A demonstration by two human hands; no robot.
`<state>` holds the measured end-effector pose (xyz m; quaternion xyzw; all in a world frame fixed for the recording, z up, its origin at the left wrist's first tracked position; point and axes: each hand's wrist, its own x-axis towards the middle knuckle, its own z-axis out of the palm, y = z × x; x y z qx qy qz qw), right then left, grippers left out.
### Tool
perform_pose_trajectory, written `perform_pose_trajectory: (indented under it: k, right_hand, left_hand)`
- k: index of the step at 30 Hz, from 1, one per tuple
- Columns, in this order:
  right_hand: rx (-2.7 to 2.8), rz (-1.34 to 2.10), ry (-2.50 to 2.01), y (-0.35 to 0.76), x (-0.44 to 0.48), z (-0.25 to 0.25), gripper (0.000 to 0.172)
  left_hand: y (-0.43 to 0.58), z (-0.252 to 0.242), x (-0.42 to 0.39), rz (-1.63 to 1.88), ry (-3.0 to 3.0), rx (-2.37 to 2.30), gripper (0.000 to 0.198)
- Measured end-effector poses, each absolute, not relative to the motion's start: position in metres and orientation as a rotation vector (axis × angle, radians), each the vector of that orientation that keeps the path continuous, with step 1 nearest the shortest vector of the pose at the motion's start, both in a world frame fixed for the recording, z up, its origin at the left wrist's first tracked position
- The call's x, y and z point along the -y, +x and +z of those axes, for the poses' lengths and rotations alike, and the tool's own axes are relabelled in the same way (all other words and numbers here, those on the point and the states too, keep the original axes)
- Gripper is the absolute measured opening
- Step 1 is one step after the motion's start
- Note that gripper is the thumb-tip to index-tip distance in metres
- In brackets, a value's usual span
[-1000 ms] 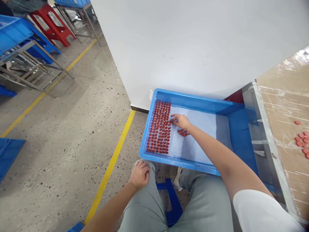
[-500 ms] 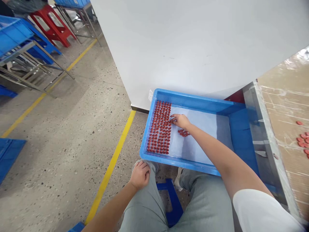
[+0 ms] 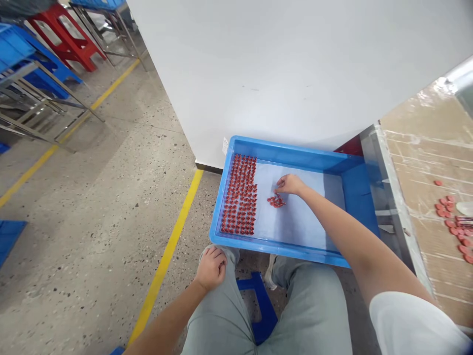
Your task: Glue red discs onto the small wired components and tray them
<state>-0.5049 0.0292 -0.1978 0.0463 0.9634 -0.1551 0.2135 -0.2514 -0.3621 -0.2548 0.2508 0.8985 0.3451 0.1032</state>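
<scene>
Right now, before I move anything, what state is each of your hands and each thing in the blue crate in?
Right hand: fingers curled, just above the loose red parts.
Left hand: resting on the left knee.
Loose red parts: small unordered heap.
Rows of red parts: tight block at the crate's left end.
Blue plastic crate: lined with a pale sheet.

The blue crate wall [image 3: 356, 197] blocks the right hand [image 3: 290, 184] going rightward.

Small glossy red knobbed parts, two lots. Lot one: a dense block [image 3: 239, 195] of neat, close rows, left of the right hand [image 3: 290, 184]. Lot two: a small loose clump [image 3: 276, 201], touching-close beneath that hand's fingers [image 3: 281, 183]. Both lie flat on a pale sheet [image 3: 297, 227].
</scene>
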Motion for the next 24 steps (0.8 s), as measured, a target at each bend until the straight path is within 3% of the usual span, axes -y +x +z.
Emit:
perform_pose_trajectory:
  k: [9,24]
  right_hand:
    - [-2.703,-0.545,0.243,-0.498,-0.024,-0.208,0.017]
    - [-2.876,-0.912,0.442,-0.47,-0.022,-0.224,0.018]
  left_hand:
    - [-0.252,-0.253,0.361,1.013,0.742,-2.656,0.015]
    - [-0.252,-0.254,0.363,1.025,0.752,-2.654,0.015]
